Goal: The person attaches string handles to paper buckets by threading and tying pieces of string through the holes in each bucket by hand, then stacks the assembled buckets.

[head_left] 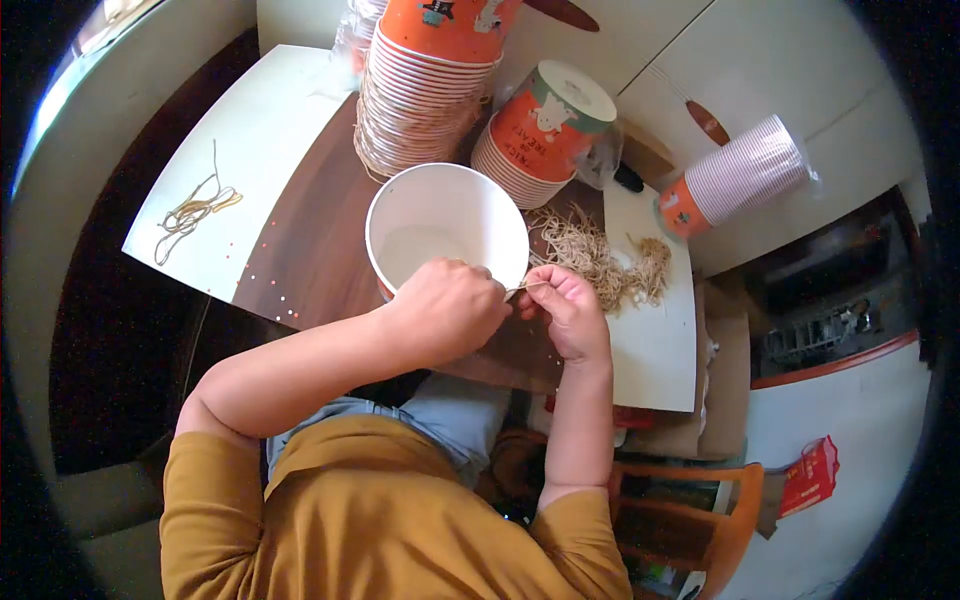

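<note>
A paper bucket (447,200) with a white inside stands on the brown table, its mouth tilted towards me. My left hand (450,308) is closed at the bucket's near rim, and its fingertips are mostly hidden from view. Close beside it, my right hand (565,308) pinches a thin beige cord (519,289) between thumb and forefinger. That cord runs across the short gap between both hands at the rim. Just beyond my right hand lies a tangled pile of beige cords (590,255).
A tall stack of orange buckets (430,100) with cords stands behind. Beside it is an upside-down orange stack (535,135). A plastic-wrapped stack (735,175) lies at the right. Loose cords (197,212) rest on the white left panel. A wooden chair (735,530) stands at lower right.
</note>
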`<state>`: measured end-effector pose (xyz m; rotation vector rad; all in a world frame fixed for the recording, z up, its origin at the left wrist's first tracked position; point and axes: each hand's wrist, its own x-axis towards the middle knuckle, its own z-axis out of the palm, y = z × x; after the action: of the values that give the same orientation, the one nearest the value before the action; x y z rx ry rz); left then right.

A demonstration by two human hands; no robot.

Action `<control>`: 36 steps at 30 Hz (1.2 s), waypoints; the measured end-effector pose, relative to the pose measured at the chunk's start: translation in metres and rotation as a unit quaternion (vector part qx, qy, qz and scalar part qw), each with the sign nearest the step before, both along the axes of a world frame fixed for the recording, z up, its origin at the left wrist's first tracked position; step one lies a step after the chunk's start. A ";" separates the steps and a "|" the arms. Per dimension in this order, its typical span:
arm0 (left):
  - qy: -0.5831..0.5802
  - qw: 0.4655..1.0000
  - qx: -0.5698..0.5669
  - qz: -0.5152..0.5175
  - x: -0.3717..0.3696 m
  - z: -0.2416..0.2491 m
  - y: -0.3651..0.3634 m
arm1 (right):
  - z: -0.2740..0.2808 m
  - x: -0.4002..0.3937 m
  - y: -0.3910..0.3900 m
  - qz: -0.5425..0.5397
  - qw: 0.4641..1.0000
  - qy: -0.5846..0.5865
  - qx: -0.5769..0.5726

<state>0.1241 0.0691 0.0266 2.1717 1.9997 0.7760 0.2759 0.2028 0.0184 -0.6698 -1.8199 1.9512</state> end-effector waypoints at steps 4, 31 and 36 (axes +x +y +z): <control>-0.160 0.985 0.059 0.021 -0.014 0.024 -0.016 | 0.018 0.007 0.007 0.007 0.985 -0.122 0.119; -0.502 0.863 -0.050 -0.021 -0.087 0.041 -0.045 | 0.085 -0.067 -0.034 0.106 0.989 -0.031 0.101; -0.418 0.905 -0.068 -0.043 -0.071 0.043 -0.052 | 0.088 -0.067 -0.037 0.126 0.992 -0.016 0.024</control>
<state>0.0529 0.0171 0.0695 1.4397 1.4342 1.2325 0.2086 0.1656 0.1063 -0.4772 -2.0484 2.0554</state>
